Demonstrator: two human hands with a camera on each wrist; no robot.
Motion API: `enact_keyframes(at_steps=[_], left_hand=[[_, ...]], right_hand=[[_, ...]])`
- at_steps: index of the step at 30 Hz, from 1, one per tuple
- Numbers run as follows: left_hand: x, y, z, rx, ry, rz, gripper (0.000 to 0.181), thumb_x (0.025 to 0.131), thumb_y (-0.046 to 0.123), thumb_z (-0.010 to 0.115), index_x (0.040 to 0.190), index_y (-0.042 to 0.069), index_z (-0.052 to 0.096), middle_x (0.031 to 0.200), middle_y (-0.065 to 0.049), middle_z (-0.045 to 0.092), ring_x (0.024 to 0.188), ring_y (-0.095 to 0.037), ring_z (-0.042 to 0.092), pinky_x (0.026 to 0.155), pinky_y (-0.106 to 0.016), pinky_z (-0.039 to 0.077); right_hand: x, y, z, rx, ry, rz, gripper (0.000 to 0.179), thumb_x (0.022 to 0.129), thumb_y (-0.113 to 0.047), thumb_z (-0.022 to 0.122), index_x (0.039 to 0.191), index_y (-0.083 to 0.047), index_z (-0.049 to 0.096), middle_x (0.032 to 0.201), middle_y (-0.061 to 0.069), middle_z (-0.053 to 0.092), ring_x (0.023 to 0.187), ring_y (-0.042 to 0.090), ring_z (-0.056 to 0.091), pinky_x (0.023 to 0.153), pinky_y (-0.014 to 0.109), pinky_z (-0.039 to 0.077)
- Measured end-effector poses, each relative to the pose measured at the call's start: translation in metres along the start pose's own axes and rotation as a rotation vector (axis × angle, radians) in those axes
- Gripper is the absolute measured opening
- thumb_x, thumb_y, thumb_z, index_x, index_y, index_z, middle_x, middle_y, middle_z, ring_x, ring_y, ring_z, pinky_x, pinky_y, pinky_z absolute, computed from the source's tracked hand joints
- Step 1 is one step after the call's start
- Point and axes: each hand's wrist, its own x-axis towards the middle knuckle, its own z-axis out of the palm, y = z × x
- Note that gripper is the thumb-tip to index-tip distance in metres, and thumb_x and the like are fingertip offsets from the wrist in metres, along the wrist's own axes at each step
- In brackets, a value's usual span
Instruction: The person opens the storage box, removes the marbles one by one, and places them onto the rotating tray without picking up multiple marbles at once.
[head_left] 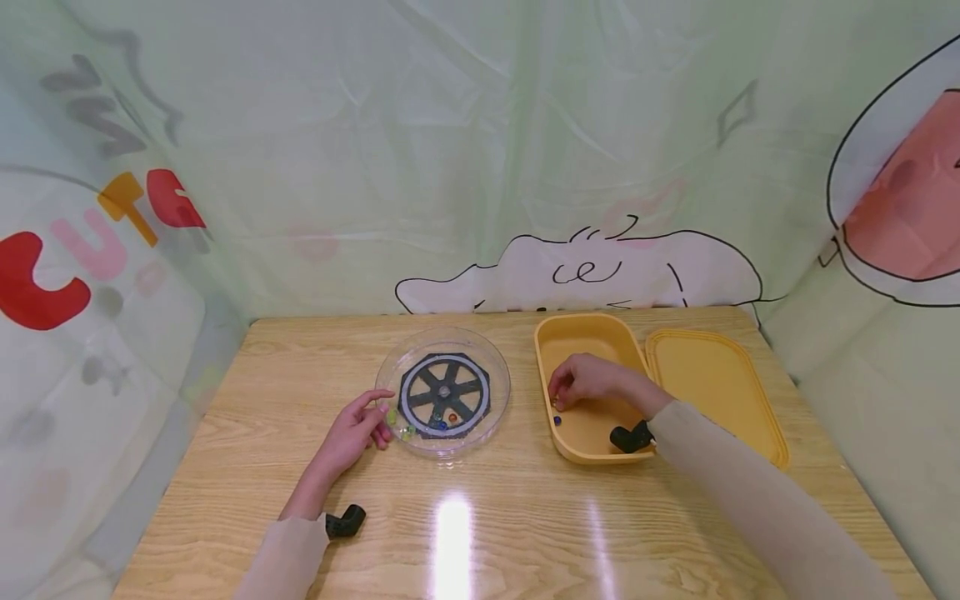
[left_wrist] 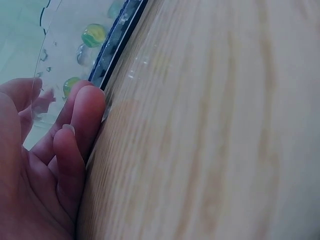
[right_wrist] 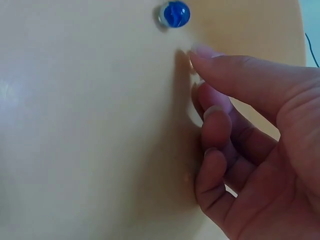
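A clear round dish (head_left: pixel 491 425) with a dark wheel-shaped base stands on the table. My left hand (head_left: pixel 356 433) holds its left rim, fingertips around the wall in the left wrist view. Inside the dish lie several glass marbles, among them a yellow-green marble (left_wrist: pixel 93 35) and an orange marble (head_left: pixel 452 418). To the right, my right hand (head_left: pixel 587 379) reaches into the orange tray (head_left: pixel 592 327), thumb and index finger pinched together near its left wall. A small marble glints at those fingertips, mostly hidden. A blue marble (right_wrist: pixel 175 14) lies on the tray floor just beyond them.
An orange lid (head_left: pixel 708 379) lies flat against the tray's right side. The wooden table (head_left: pixel 375 533) runs back to a printed curtain (head_left: pixel 360 167). Black wrist-worn devices show at the left cuff (head_left: pixel 347 522) and the right cuff (head_left: pixel 632 437).
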Motion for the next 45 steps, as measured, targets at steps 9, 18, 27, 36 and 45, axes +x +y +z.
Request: enact_keyframes(at_steps=[9,18,27,36,45], left_hand=[[0.002,-0.003,0.000,-0.005,0.002,-0.005,0.034,0.107,0.016,0.048,0.138,0.004,0.053,0.077,-0.017,0.066,0.062,-0.023,0.063,0.057,-0.026,0.047],[-0.001,0.000,0.002,-0.027,0.003,0.007,0.034,0.106,0.016,0.049,0.137,0.002,0.053,0.076,-0.017,0.065,0.062,-0.026,0.063,0.056,-0.026,0.048],[0.001,-0.002,0.001,-0.005,0.008,-0.010,0.034,0.106,0.017,0.050,0.137,0.004,0.054,0.077,-0.018,0.066,0.062,-0.026,0.063,0.057,-0.027,0.048],[0.011,-0.030,0.000,-0.015,0.036,-0.021,0.034,0.106,0.023,0.051,0.138,0.010,0.055,0.077,-0.017,0.066,0.061,-0.024,0.062,0.055,-0.026,0.047],[0.013,-0.033,-0.002,0.005,0.031,0.021,0.035,0.105,0.029,0.053,0.135,0.013,0.056,0.076,-0.014,0.065,0.061,-0.024,0.063,0.055,-0.026,0.047]], right_hand=[[-0.002,0.001,-0.003,-0.006,0.007,-0.025,0.011,0.083,-0.008,0.080,0.092,-0.007,0.073,0.078,-0.003,0.066,0.074,0.013,0.057,0.073,0.029,0.047],[-0.012,-0.007,-0.011,0.099,0.041,-0.066,0.008,0.087,-0.007,0.076,0.094,-0.007,0.072,0.083,0.003,0.070,0.075,0.018,0.061,0.070,0.031,0.051],[-0.024,-0.022,-0.016,0.103,0.102,-0.092,0.011,0.086,-0.011,0.077,0.096,-0.008,0.072,0.083,0.001,0.068,0.079,0.020,0.060,0.072,0.029,0.049],[-0.028,-0.038,-0.011,0.061,0.169,-0.147,0.013,0.088,-0.016,0.078,0.098,-0.010,0.072,0.088,-0.002,0.067,0.083,0.021,0.058,0.075,0.028,0.048],[-0.016,-0.061,0.006,0.075,0.243,-0.209,0.010,0.089,-0.010,0.075,0.098,-0.010,0.072,0.089,-0.004,0.067,0.083,0.018,0.058,0.076,0.030,0.049]])
